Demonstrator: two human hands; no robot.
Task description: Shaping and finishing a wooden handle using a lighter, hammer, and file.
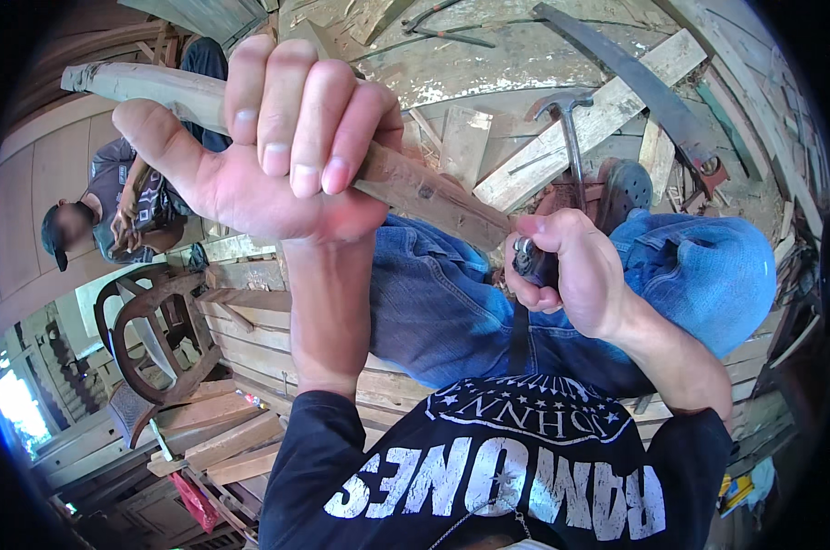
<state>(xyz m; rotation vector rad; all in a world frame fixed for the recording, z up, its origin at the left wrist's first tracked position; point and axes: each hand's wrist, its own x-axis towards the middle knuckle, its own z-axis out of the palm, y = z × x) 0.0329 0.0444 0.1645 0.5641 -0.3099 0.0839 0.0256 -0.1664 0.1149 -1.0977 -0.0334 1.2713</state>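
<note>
My left hand (286, 156) is raised high, its fingers wrapped over a long, rough piece of wood (433, 194). That wood slants across the view from the upper left down to my right hand (580, 270). My right hand is closed round a small dark tool (534, 264) with a shiny metal end. Its kind is partly hidden by the fingers. The lower end of the wood meets the right thumb and the tool. Beneath the wood are my legs in blue jeans (442, 302).
A claw hammer (572, 147) leans by a pale plank (607, 119), near a handsaw (626, 87) and a grey clog (627, 194). Wood scraps litter the floor. Another person (140, 197) sits at the left, above a curved wooden chair frame (149, 330) and stacked boards (231, 431).
</note>
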